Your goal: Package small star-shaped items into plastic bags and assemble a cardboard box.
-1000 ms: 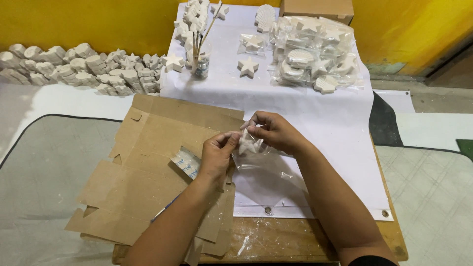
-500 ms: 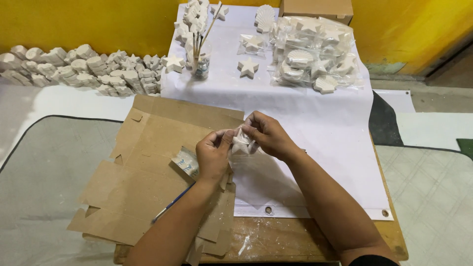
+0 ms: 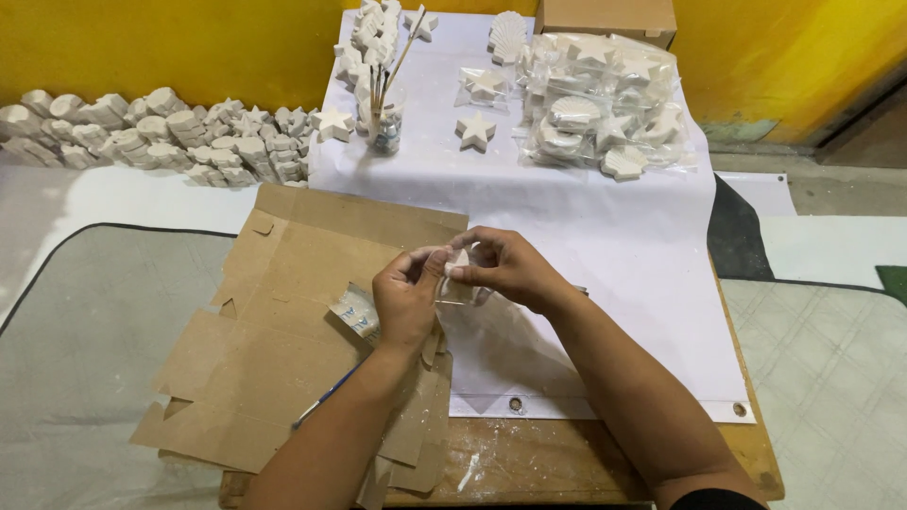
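A small white plaster piece (image 3: 457, 263) sits pinched between both hands above the middle of the table, over the seam where flattened brown cardboard (image 3: 293, 321) meets a white sheet (image 3: 614, 246). A clear plastic bag (image 3: 458, 291) hangs from the piece, just beneath the fingers; whether the piece is inside it or only at its mouth cannot be told. The left hand (image 3: 408, 295) closes thumb and fingertips narrowly on the piece's left side; the right hand (image 3: 505, 267) does the same from the right and top, fingers curled tight.

Just beside the left hand a small crumpled packet (image 3: 358, 312) lies on the cardboard, and a thin blue-handled brush (image 3: 326, 397) lies near the left forearm. Nothing stands between the hands and the far things.

Well apart, at the back of the sheet, a glass jar (image 3: 385, 127) holds several upright brushes. A loose plaster star (image 3: 475, 130) lies near it. To the right a heap of clear bags (image 3: 605, 104) holds white shell and star castings, with a brown box (image 3: 605, 17) behind. Along the yellow wall on the left runs a row of bare white castings (image 3: 151, 137).
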